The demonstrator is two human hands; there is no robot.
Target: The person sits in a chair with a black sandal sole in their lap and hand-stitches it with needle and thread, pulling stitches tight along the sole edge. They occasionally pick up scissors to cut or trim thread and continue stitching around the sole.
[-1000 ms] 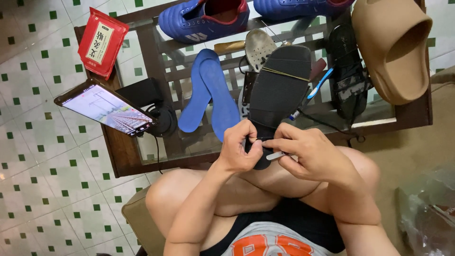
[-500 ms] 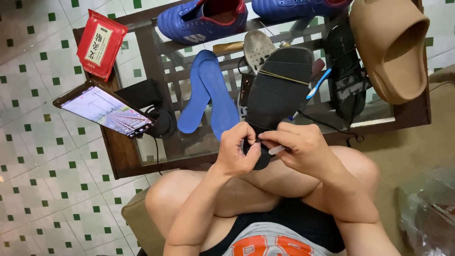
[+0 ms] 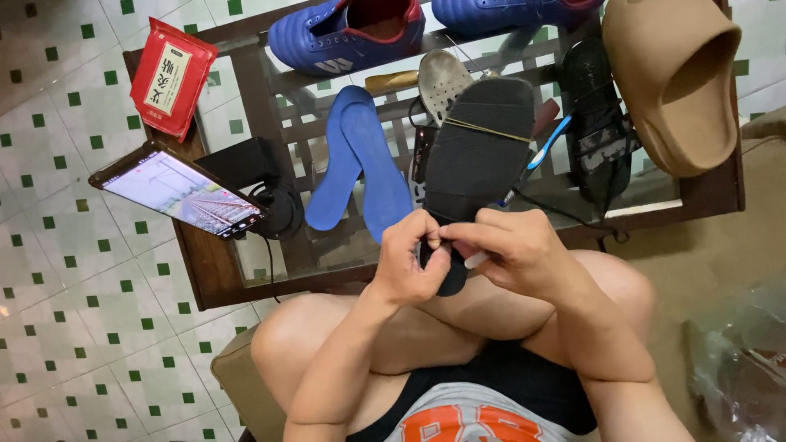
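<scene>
Fingers (image 3: 426,237) of the left hand (image 3: 413,262) are curled and pressed against the near end of a dark sole (image 3: 479,151), thumb and forefinger pinching its edge. Right hand (image 3: 512,250) meets it from the other side; its fingertips close together on the same end, touching the left thumb. A small pale stick (image 3: 475,260) shows just under the right fingers; cannot tell which finger holds it. Sole is held tilted over the lap, its far end up above the fingers, over the glass table (image 3: 704,196). A thin yellowish band (image 3: 487,129) crosses the sole near its far end.

Left of the fingers, close: two blue insoles (image 3: 360,164) lying on the glass. Further left: a phone (image 3: 176,190) with a lit screen, propped against a black block (image 3: 241,162), cable trailing down. Well beyond that, at the table corner: a red packet (image 3: 172,78).

Beyond the fingers, far edge of the table: blue shoes (image 3: 348,33). A pale perforated sole (image 3: 442,82) sits just behind the dark one. Right of the fingers: a blue-handled brush (image 3: 547,143), a black sandal (image 3: 598,123), then a tan slide (image 3: 671,82) standing tilted. Both knees lie directly under the hands.
</scene>
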